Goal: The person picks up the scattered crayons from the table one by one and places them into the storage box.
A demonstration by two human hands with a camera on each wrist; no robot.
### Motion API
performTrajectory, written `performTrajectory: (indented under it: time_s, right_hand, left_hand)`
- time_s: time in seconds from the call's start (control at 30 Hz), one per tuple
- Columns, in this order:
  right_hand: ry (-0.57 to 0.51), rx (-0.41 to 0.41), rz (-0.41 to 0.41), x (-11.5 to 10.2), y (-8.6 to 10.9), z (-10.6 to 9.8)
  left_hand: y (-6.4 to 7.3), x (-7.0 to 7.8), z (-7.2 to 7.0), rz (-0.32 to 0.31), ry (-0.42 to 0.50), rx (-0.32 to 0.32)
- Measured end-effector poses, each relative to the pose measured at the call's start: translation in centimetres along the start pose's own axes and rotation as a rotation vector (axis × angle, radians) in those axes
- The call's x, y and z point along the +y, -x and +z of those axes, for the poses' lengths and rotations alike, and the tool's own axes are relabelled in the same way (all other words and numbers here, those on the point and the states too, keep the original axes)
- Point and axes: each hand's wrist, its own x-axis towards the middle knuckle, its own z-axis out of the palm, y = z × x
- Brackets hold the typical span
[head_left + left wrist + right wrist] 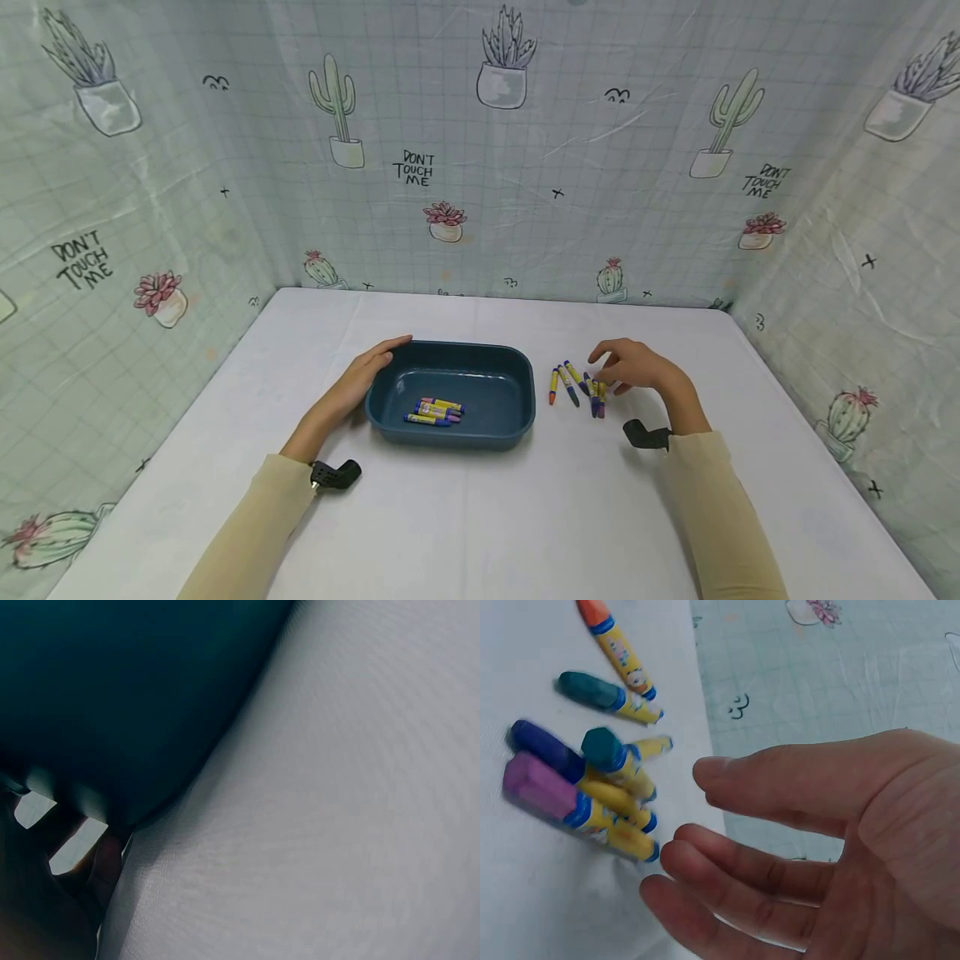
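Note:
A dark blue-green plastic tray (pixel 450 443) holds several crayons (pixel 435 408) in yellow and blue wrappers, lying towards its front left. My left hand (pixel 354 385) rests against the tray's left side, fingers stretched along the rim to the back corner. In the left wrist view, the fingers (pixel 105 870) touch the tray's dark outer wall. Right of the tray lies a loose group of crayons: an orange crayon (pixel 616 651), a purple crayon (pixel 577 804), a dark blue one and green ones. Beside them hovers my right hand (pixel 633 365), thumb and fingers apart, nothing between them.
A white cloth covers the table (pixel 465 517). Around its back and sides hangs a pale green sheet (pixel 525 217) printed with potted cacti. Each wrist carries a black camera mount (pixel 647 434).

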Motion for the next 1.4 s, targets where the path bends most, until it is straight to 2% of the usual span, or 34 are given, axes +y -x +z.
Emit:
performTrajectory:
  time_s: [0.33,0.9,1.4]
  right_hand:
    - [0.029,-0.012,0.149,0.9,-0.2,0.6]
    - [0.020,0.001,0.192,1.1,-0.7,1.0]
    - [-0.010,0.016,0.232,0.8,-0.8,1.2]
  left_hand:
    - [0.0,0.1,0.2,-0.006,0.002,0.001]
    - [0.0,0.0,0.1,-0.010,-0.003,-0.004]
    - [0.0,0.0,0.1,0.017,0.001,-0.004]
